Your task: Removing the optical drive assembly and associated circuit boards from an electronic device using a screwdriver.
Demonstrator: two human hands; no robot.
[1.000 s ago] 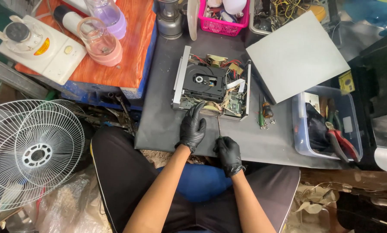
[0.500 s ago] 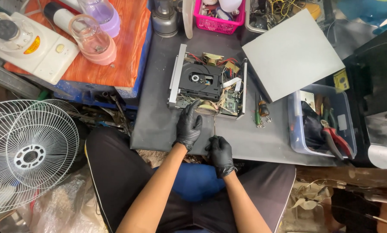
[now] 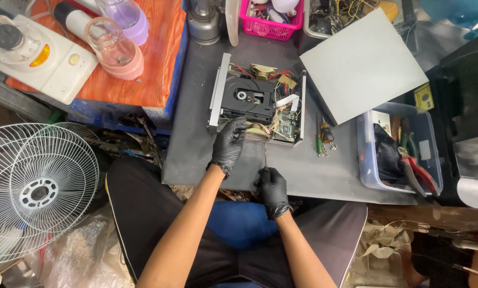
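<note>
Trouble, as I judge it, lies mostly with the screwdriver: my right hand is closed around its handle at the near edge of the grey table, and the thin shaft points away from me into the opened disc player. If the tip slips, it could gouge the small green circuit board or catch the loose wires at the player's near side. My left hand, gloved in black like the other, rests with curled fingers on the near left corner of the player, touching its frame; I cannot tell whether it pinches anything. Should that hand let go, the player could slide on the table as I push.

Small screws lie loose just right of the player, beside a green-handled tool; a nudge could send them off the edge.

To the right, a clear plastic tub holds red-handled pliers, other hand tools and something dark I cannot make out. At the far edge, a pink basket holds white rounded items. Far left, on an orange surface, a pink jar and a purple jar lie tipped, seemingly empty. A grey panel lies flat, far right of the player.
</note>
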